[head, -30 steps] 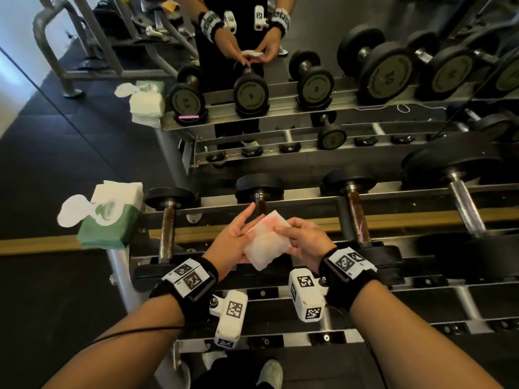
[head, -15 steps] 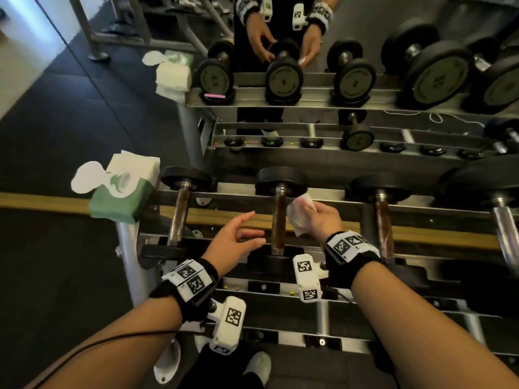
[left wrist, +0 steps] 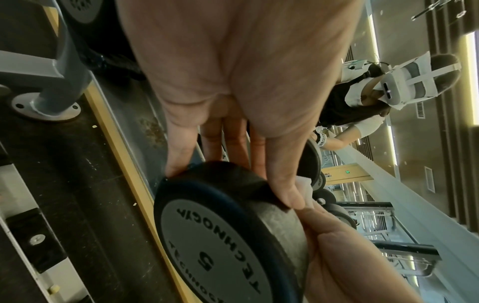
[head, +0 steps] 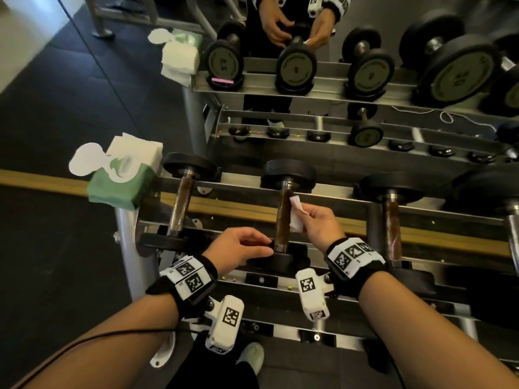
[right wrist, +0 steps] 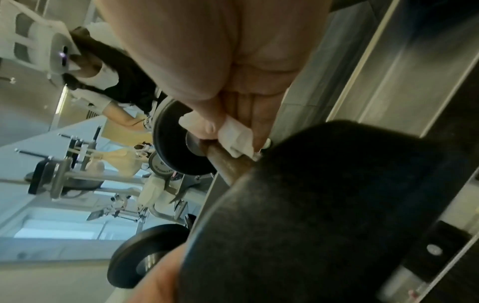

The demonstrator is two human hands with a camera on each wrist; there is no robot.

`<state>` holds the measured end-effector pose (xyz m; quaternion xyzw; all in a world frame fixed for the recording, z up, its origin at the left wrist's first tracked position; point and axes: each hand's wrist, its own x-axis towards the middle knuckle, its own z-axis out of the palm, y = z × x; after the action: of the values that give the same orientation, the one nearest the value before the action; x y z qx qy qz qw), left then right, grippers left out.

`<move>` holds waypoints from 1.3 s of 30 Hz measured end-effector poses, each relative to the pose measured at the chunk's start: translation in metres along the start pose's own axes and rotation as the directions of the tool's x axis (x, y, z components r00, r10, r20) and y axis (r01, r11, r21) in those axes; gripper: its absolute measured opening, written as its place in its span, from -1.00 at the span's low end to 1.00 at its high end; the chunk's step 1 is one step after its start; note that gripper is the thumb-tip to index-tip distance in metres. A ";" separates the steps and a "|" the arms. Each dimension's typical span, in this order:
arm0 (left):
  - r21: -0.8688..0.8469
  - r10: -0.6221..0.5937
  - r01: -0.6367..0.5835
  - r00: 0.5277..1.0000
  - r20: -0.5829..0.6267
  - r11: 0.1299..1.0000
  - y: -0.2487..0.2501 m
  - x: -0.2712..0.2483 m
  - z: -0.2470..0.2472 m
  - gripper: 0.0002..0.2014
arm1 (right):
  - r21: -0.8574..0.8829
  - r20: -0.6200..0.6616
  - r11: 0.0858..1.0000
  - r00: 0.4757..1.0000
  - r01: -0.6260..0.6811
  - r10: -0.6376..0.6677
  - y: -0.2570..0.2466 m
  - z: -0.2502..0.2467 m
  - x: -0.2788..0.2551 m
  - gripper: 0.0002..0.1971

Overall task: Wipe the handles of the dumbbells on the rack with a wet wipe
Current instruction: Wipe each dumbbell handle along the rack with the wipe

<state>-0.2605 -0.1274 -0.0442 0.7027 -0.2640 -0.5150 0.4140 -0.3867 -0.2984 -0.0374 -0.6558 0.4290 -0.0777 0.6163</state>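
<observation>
- Head view: The right hand [head: 320, 220] is pinching a folded white wet wipe [head: 296, 213] and holding it against the right side of the brown, worn handle [head: 283, 217] of the middle dumbbell [head: 288, 175] on the rack [head: 323, 209].
- Head view: The left hand [head: 238, 245] is curling over the near black head of that same dumbbell, fingers bent round its edge, so its grip is grasping the weight.
- Head view: A green pack of wet wipes [head: 123, 178], its flap lying open, is sitting at the rack's left end, just beside the leftmost dumbbell [head: 182, 203]. A third dumbbell [head: 391, 209] is resting to the right, well apart from both hands.
- Head view: A mirror behind the rack is reflecting the hands and the rows of dumbbells.
- Left wrist view: The left hand [left wrist: 233, 102] is gripping the rim of the dumbbell head [left wrist: 220, 235], which is marked "5" and carries lettering round its face. The thumb is lying on one side and the fingertips [left wrist: 290, 196] on the other. A corner of the wipe [left wrist: 305, 186] is showing beyond them.
- Right wrist view: The right hand [right wrist: 220, 71] is pinching the wipe [right wrist: 237, 137] between thumb and fingers, pressing it onto the handle [right wrist: 228, 164] near the far head. The near black head [right wrist: 324, 205] is filling the foreground.
</observation>
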 end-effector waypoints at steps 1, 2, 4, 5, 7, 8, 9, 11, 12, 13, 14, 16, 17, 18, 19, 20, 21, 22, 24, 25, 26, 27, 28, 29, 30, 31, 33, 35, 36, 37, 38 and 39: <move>-0.008 0.001 -0.001 1.000 0.010 1.000 0.000 0.000 -0.001 -0.81 | -0.008 0.008 1.000 1.000 -0.008 0.008 0.001 -0.001 -0.001 -0.67; -0.016 0.001 -0.001 1.000 0.020 1.000 0.000 0.001 -0.001 -0.81 | -0.008 0.015 1.000 1.000 -0.021 0.021 0.002 -0.002 -0.001 -0.65; -0.019 0.004 -0.003 1.000 0.031 1.000 -0.001 0.001 -0.002 -0.80 | 0.032 0.030 0.998 0.998 -0.047 0.046 -0.002 -0.002 0.002 -0.63; -0.015 0.005 -0.004 1.000 0.030 1.000 -0.002 0.002 -0.002 -0.80 | 0.080 0.029 0.995 0.998 -0.057 0.055 -0.004 -0.003 0.006 -0.63; -0.009 0.002 -0.001 1.000 0.020 1.000 -0.004 0.003 -0.002 -0.79 | 0.170 0.008 0.984 0.998 -0.061 0.061 -0.007 -0.002 0.012 -0.67; -0.013 0.002 -0.002 1.000 0.015 1.000 -0.005 0.003 -0.001 -0.79 | 0.187 -0.006 0.981 0.998 -0.059 0.061 -0.006 -0.002 0.014 -0.68; -0.015 0.002 -0.002 1.000 0.006 1.000 -0.006 0.004 -0.001 -0.79 | 0.190 -0.006 0.980 0.998 -0.065 0.067 -0.004 -0.001 0.015 -0.69; -0.013 0.006 -0.006 1.000 -0.003 1.000 -0.008 0.004 -0.001 -0.79 | 0.154 0.025 0.983 0.994 -0.105 0.102 0.006 0.002 0.012 -0.72; -0.011 0.010 -0.010 1.000 -0.002 1.000 -0.009 0.004 -0.001 -0.79 | 0.114 0.045 0.986 0.992 -0.121 0.117 0.011 0.003 0.009 -0.73; -0.006 0.012 -0.012 1.000 0.000 1.000 -0.009 0.003 -0.001 -0.79 | 0.072 0.060 0.989 0.991 -0.125 0.121 0.015 0.003 0.006 -0.74; 0.000 0.012 -0.012 1.000 0.000 1.000 -0.009 0.004 -0.001 -0.79 | 0.037 0.068 0.992 0.991 -0.118 0.115 0.018 0.002 0.004 -0.74; 0.004 0.009 -0.009 1.000 -0.003 1.000 -0.009 0.004 -0.001 -0.79 | -0.005 0.068 0.997 0.994 -0.083 0.083 0.016 -0.002 0.000 -0.74; 0.002 0.008 -0.008 1.000 -0.003 1.000 -0.009 0.004 -0.001 -0.79 | -0.017 0.064 0.998 0.996 -0.056 0.057 0.014 -0.003 0.000 -0.74; 0.002 0.009 -0.009 1.000 -0.002 1.000 -0.009 0.004 -0.001 -0.79 | -0.025 0.061 1.000 0.998 -0.020 0.021 0.010 -0.004 -0.001 -0.73; 0.004 0.010 -0.010 1.000 -0.001 1.000 -0.009 0.004 -0.001 -0.79 | -0.024 0.060 1.000 0.998 0.014 -0.013 0.006 -0.004 -0.001 -0.72; 0.008 0.012 -0.012 1.000 -0.001 1.000 -0.008 0.004 -0.001 -0.78 | -0.021 0.056 0.999 0.998 0.036 -0.035 0.002 -0.003 -0.001 -0.71; 0.010 0.015 -0.015 1.000 -0.001 1.000 -0.008 0.004 -0.001 -0.78 | -0.017 0.048 0.999 0.998 0.044 -0.044 -0.001 -0.001 0.000 -0.71; 0.010 0.016 -0.016 1.000 -0.002 1.000 -0.008 0.004 -0.001 -0.77 | -0.016 0.037 0.999 0.998 0.045 -0.044 -0.004 0.001 0.001 -0.72; 0.009 0.013 -0.013 1.000 -0.004 1.000 -0.008 0.004 -0.001 -0.77 | -0.018 0.008 0.999 0.999 0.039 -0.039 -0.005 0.005 0.002 -0.74; 0.006 0.014 -0.014 1.000 -0.004 1.000 -0.009 0.005 -0.001 -0.77 | -0.018 -0.015 0.999 0.999 0.040 -0.040 -0.004 0.006 0.003 -0.76; 0.000 0.015 -0.015 1.000 -0.004 1.000 -0.009 0.005 -0.001 -0.77 | -0.015 -0.042 0.999 0.998 0.046 -0.047 -0.004 0.007 0.003 -0.78; -0.006 0.016 -0.016 1.000 -0.005 1.000 -0.009 0.005 0.000 -0.77 | -0.010 -0.073 0.998 0.996 0.055 -0.056 -0.002 0.006 0.004 -0.80; -0.007 0.016 -0.016 1.000 -0.007 1.000 -0.009 0.005 0.000 -0.77 | -0.009 -0.110 0.998 0.992 0.064 -0.064 -0.002 0.004 0.004 -0.83; -0.005 0.016 -0.016 1.000 -0.009 1.000 -0.009 0.005 0.000 -0.77 | -0.022 -0.153 0.997 0.986 0.069 -0.072 -0.002 0.002 0.004 -0.85; -0.003 0.016 -0.016 1.000 -0.010 1.000 -0.010 0.005 0.000 -0.77 | -0.054 -0.194 0.996 0.977 0.075 -0.084 -0.002 -0.002 0.005 -0.86; -0.003 0.017 -0.017 1.000 -0.010 1.000 -0.010 0.005 0.000 -0.77 | -0.096 -0.226 0.992 0.969 0.078 -0.098 -0.001 -0.005 0.007 -0.85; -0.003 0.019 -0.019 1.000 -0.010 1.000 -0.009 0.004 0.000 -0.77 | -0.158 -0.274 0.985 0.956 0.065 -0.107 -0.003 -0.010 0.009 -0.89; -0.001 0.018 -0.018 1.000 -0.011 1.000 -0.008 0.005 0.000 -0.77 | -0.200 -0.318 0.978 0.940 0.059 -0.122 -0.006 -0.010 0.011 -0.89; -0.003 0.016 -0.016 1.000 -0.009 1.000 -0.008 0.005 0.000 -0.77 | -0.226 -0.336 0.972 0.931 0.068 -0.144 -0.008 -0.009 0.010 -0.86; -0.008 0.014 -0.014 1.000 -0.008 1.000 -0.008 0.004 0.000 -0.76 | -0.245 -0.347 0.966 0.923 0.084 -0.168 -0.009 -0.007 0.010 -0.84; -0.012 0.011 -0.011 1.000 -0.008 1.000 -0.007 0.004 0.000 -0.76 | -0.252 -0.349 0.962 0.918 0.102 -0.188 -0.011 -0.004 0.009 -0.82; -0.016 0.010 -0.010 1.000 -0.009 1.000 -0.007 0.004 0.000 -0.75 | -0.254 -0.336 0.961 0.921 0.113 -0.197 -0.011 -0.001 0.008 -0.82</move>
<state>-0.2591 -0.1269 -0.0522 0.7003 -0.2615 -0.5120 0.4233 -0.3772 -0.3056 -0.0308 -0.7295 0.4864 -0.1945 0.4397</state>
